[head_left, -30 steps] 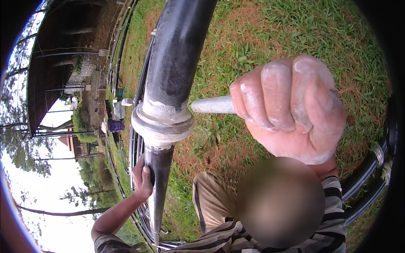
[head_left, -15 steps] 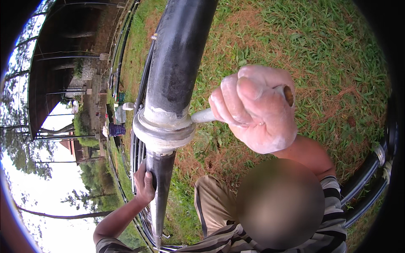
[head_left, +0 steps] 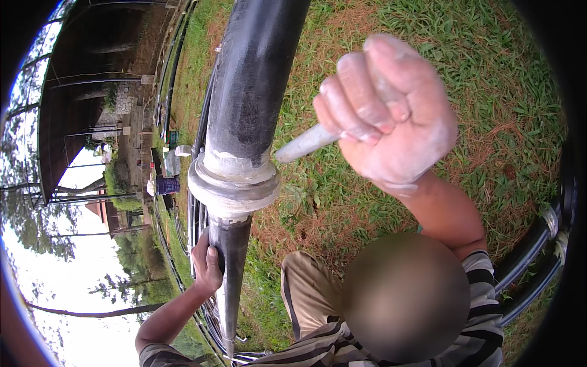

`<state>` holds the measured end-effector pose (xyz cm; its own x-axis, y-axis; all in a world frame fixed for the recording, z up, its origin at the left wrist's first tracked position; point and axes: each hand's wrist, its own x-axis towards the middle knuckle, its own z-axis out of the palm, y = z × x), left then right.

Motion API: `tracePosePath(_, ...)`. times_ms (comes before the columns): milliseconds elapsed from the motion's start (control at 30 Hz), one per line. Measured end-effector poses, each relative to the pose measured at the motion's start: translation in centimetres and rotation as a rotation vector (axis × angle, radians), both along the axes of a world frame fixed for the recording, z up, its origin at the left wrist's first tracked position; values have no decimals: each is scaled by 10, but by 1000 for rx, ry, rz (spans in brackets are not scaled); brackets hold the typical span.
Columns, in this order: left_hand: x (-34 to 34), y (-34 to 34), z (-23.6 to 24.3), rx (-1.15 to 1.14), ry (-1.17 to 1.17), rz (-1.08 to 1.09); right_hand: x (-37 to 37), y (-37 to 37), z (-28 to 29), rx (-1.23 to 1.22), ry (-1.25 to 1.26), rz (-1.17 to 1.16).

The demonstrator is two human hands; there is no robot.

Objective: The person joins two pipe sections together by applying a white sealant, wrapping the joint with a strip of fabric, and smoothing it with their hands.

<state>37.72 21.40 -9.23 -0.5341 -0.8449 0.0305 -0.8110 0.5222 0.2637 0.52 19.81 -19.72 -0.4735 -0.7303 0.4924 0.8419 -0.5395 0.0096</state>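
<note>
Whitened fingers of the right hand (head_left: 397, 116) clench a pale grey rod (head_left: 309, 142), its tip just beside the whitish collar (head_left: 235, 185) of a large black pipe (head_left: 254, 67). The left hand (head_left: 205, 266) grasps the pipe below the collar, thumb against its side, other fingertips hidden. A tan-trousered knee (head_left: 307, 290) bends over grass (head_left: 483, 79); at left, farther off, stands a purple container (head_left: 167, 186).

The left hand (head_left: 206, 268) rests against a black pipe (head_left: 252, 79) while the right hand (head_left: 391, 113) grips a grey rod (head_left: 307, 142).
</note>
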Motion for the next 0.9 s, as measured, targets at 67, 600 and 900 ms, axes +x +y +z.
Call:
tracePosePath(67, 7, 0, 0, 13, 0, -10, 14, 4, 1, 53, 24, 39)
tracePosePath(600, 8, 4, 0, 8, -43, 34, -14, 6, 13, -147, 78, -76)
tracePosePath(900, 9, 3, -1, 25, -42, 47, -16, 6, 7, -130, 172, -127)
